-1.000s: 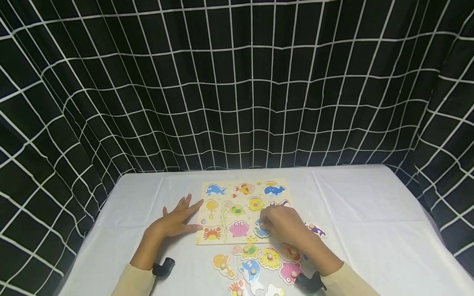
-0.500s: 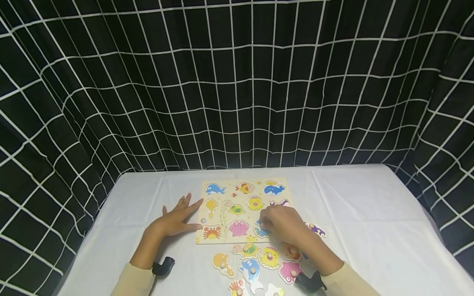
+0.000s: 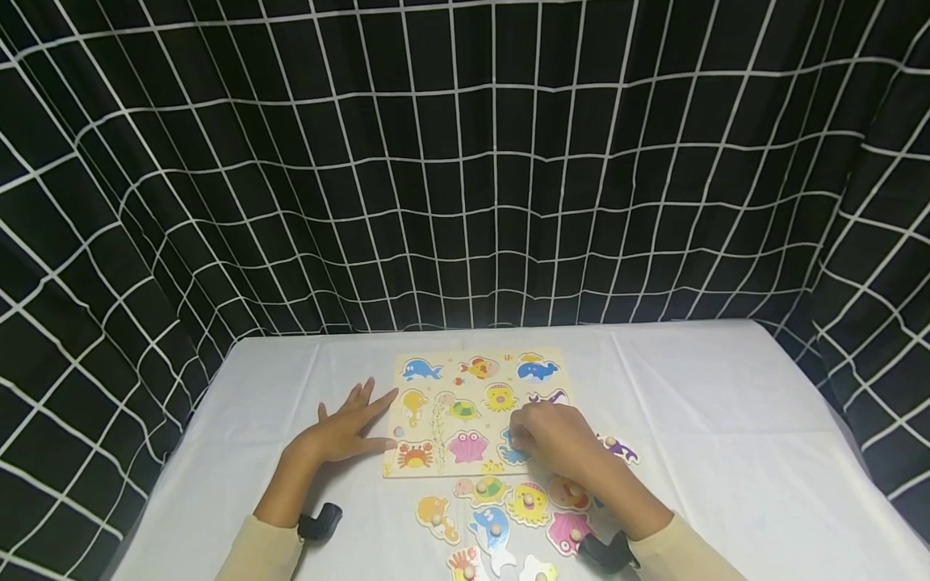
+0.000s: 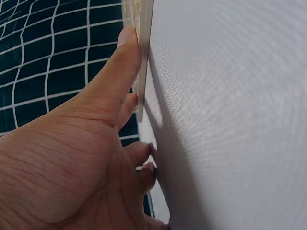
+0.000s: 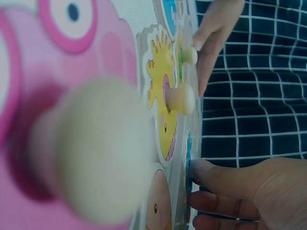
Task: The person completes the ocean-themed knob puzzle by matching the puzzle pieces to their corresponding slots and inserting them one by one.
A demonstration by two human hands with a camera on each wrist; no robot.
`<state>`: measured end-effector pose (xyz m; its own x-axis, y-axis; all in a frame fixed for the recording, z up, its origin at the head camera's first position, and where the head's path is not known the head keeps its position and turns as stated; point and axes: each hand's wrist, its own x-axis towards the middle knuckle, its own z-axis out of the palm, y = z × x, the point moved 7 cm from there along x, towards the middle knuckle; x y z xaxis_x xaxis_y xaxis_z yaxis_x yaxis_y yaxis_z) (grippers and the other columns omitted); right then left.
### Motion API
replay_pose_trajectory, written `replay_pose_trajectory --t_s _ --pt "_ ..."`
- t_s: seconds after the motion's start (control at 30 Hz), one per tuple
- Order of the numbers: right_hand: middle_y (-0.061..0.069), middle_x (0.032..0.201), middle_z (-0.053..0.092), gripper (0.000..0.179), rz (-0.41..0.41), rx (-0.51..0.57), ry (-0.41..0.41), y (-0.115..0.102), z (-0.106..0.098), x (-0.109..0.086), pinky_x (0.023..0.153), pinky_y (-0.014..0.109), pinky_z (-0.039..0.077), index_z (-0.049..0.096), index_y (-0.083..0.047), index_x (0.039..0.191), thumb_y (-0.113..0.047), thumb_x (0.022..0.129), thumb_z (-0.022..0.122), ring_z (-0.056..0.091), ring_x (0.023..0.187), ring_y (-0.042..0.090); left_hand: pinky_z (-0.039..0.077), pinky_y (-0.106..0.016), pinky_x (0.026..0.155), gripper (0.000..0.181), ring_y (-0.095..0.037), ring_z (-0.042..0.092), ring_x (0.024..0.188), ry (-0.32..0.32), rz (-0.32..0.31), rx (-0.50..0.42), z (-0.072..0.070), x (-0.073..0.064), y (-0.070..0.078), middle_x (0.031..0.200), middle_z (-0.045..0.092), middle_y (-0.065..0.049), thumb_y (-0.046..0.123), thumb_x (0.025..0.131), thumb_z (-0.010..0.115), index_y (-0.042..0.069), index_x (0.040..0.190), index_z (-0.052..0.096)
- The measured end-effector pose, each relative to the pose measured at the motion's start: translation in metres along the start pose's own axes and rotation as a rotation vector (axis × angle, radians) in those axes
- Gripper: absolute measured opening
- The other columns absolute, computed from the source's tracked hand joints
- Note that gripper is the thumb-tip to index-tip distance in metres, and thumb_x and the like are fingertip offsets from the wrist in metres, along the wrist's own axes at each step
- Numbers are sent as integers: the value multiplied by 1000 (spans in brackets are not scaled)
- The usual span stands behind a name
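Observation:
A pale wooden peg puzzle board with printed sea animals lies on the white table. My left hand rests at its left edge, fingers spread; the left wrist view shows the thumb against the board's side. Over the board's lower right, my right hand has its fingers curled and pinches a blue puzzle piece, mostly covered by the hand. Loose knobbed pieces lie below the board: a turtle, a yellow octopus, a pink shell and an orange seahorse.
A blue dolphin piece and a red crab piece lie nearer the front edge. Right of the board is a purple-and-white piece, close to the right forearm. A black curtain with white grid lines surrounds the table.

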<state>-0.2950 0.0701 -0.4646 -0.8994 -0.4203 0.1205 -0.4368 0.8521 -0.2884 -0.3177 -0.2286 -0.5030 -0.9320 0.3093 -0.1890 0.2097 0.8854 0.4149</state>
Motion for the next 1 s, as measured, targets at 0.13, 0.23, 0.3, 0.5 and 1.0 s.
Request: replay_pose_trajectory --t_s 0.13,0.23,0.3,0.5,1.0 --pt "-8 79 67 8 -4 -3 11 0 -1 1 74 31 50 77 -19 89 -17 84 83 53 70 10 -2 -80 109 88 -40 5 155 0 0 5 -1 0 1 168 12 -19 61 87 70 26 160 34" --pt "-9 80 68 8 0 2 12 1 -1 1 76 31 50 77 -19 90 -17 85 83 54 70 9 -2 -80 109 88 -40 4 155 0 -2 10 -1 0 1 168 11 -18 60 87 70 26 160 33" --pt "-9 80 68 8 2 1 7 1 -1 0 76 31 50 77 -19 90 -18 85 83 54 71 9 -2 -80 109 88 -40 4 155 1 -2 10 -1 0 1 168 11 -19 60 88 70 26 160 33" --pt "-9 82 70 12 -7 20 -9 3 -9 -1 81 37 53 78 -18 92 -22 83 85 57 72 9 -2 -80 109 88 -40 3 155 -10 0 0 -2 -1 2 168 11 -19 59 88 70 25 160 33" --pt "-11 77 64 15 -54 3 43 5 -50 -23 61 28 46 78 -15 97 -20 84 84 52 67 7 -1 -81 109 88 -41 4 155 -9 2 3 1 0 0 168 11 -19 61 88 69 26 160 33"
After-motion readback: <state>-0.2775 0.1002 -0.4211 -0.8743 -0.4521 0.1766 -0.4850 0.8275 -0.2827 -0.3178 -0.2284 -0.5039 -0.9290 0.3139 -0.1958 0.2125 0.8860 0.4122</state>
